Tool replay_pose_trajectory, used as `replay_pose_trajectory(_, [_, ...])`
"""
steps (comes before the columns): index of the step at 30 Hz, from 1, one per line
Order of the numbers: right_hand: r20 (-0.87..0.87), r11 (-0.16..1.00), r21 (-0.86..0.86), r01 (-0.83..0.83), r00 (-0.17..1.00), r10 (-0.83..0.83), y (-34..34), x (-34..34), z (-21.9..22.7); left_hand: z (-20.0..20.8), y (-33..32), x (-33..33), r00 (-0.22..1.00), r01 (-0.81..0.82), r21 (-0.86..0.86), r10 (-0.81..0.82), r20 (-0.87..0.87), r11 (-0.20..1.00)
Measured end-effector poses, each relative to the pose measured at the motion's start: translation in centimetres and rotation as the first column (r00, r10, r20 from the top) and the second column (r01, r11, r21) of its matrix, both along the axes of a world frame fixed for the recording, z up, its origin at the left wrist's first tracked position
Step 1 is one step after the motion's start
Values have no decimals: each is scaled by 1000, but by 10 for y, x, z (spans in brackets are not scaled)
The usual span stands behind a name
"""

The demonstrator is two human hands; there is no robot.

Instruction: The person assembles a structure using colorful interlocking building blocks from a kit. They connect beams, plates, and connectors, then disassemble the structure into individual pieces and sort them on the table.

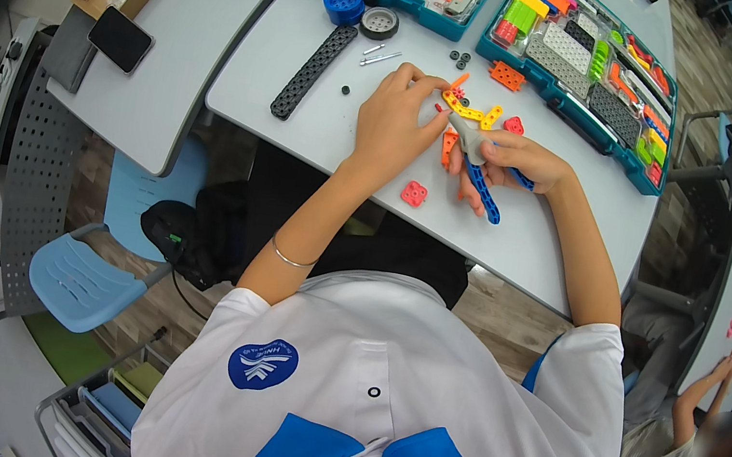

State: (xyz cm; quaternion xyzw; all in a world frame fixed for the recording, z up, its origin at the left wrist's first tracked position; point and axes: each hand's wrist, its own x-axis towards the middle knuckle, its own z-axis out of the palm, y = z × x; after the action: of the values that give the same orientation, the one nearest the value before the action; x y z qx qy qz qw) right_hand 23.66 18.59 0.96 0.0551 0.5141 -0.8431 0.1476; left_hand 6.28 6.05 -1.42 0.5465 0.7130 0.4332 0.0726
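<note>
My right hand (pixel 520 163) grips a plier-like tool with a grey head (pixel 466 136) and blue handles (pixel 483 188). The tool's head points up and left, toward a yellow angled building piece (pixel 467 111). At the left end of that piece, small red and orange parts (pixel 457 94) sit close together. My left hand (pixel 399 122) pinches this end between thumb and index finger; the exact contact is partly hidden. A small red pin (pixel 438 107) shows between those fingers. An orange piece (pixel 448 148) lies just below the tool's head.
A pink connector (pixel 414 194) lies near the table's front edge. Left of my hands are a long black perforated strip (pixel 313 72), metal rods (pixel 380 59), a blue hub (pixel 343 5) and a wheel (pixel 380 23). Teal parts cases (pixel 561 96) stand behind. A phone (pixel 121 40) rests on the left table.
</note>
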Motion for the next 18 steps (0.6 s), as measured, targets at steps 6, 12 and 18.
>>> replay_pose_trajectory(6, [-17, 1000, 0, 4, 1000, -4, 0, 0, -1, -3, 1, -1, 1000, 14, -27, -14, 16, 1000])
replay_pose_trajectory(12, [-24, 999, -33, 22, 999, -23, 0, 0, -4, 1, -2, -3, 974, 13, -34, -5, 228, 999])
replay_pose_trajectory(18, [-37, 999, -40, 6, 999, -8, 2, -2, -8, -3, 3, 2, 996, 18, 85, -11, -85, 996])
